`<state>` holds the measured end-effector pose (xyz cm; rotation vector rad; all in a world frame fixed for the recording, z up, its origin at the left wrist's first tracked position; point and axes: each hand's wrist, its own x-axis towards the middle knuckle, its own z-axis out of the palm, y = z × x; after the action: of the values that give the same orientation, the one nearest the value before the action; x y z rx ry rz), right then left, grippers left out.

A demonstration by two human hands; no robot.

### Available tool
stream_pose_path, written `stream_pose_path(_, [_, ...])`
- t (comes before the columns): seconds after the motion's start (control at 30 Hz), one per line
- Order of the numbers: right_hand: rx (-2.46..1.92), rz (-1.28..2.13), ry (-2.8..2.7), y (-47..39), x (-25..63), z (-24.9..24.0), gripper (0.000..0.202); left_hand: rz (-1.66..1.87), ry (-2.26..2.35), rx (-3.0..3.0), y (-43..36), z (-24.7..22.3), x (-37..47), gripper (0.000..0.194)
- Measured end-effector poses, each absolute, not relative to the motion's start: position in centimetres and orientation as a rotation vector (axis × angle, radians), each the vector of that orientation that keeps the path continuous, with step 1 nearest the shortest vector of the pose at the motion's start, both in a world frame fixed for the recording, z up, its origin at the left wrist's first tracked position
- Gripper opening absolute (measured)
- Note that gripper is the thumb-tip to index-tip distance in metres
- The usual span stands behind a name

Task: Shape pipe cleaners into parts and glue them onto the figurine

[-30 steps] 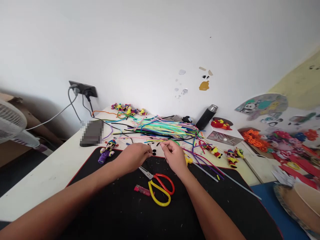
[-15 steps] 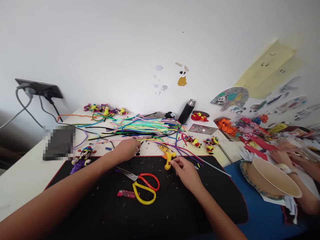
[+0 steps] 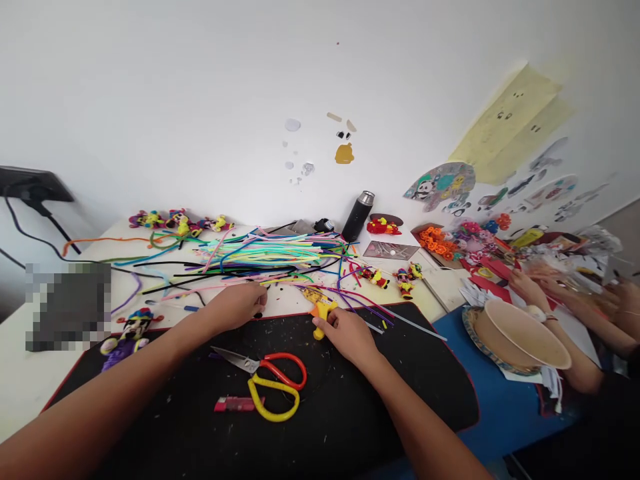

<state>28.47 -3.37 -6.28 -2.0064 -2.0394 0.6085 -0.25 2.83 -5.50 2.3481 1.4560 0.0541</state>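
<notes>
White table (image 3: 23, 400) here, pushed up against a pale wall (image 3: 200, 100), with a red-edged black mat (image 3: 195, 440) under the forearms. Off beyond the right hand (image 3: 347, 333), a blue surface (image 3: 500, 417) carries a bowl (image 3: 530, 333), and another person's hand (image 3: 525, 288) is at work past it.

The right hand is closed, thumb and curled fingers on the handle of the yellow glue gun (image 3: 324, 308), whose nozzle points away and to the left. The left hand (image 3: 243, 303) has its fingers drawn together over the mat's far edge, a small black piece (image 3: 258, 315) right at the fingertips; whether it's gripped, I can't tell.

Counting up: one glue gun, one pair of scissors (image 3: 256, 367) and one red cutter (image 3: 233, 404), the last two nearer the body than the left hand. One dark flask (image 3: 358, 219) stands beyond both hands. One purple-bodied figure (image 3: 131, 337) sits left of the left hand; three small figures (image 3: 404, 283) lie beyond the right. The pipe cleaners (image 3: 270, 253) ahead of both hands are too many to count.

For room, bare mat opens nearer than the scissors and to the right of the right hand, out to its curved edge; pipe cleaners crowd the far side.
</notes>
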Motion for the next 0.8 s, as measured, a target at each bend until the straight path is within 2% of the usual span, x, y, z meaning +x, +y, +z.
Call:
stream_pose_path(0.37, [-1.997,0.683,-1.978,-3.3,28.6,-6.4,0.029,0.059,1.429,2.311,3.2,-5.6,-0.5,0.017])
stream_pose_path(0.63, [-1.94,0.745,-1.837,-4.2,28.9,-6.8,0.027,0.112,1.43,2.304,3.2,-5.6,-0.5,0.017])
stream_pose_path(0.8, [-1.725,1.184,-1.498,-4.4,29.1,-7.9,0.031,0.356,1.437,2.169,2.5,-4.2,-0.5,0.022])
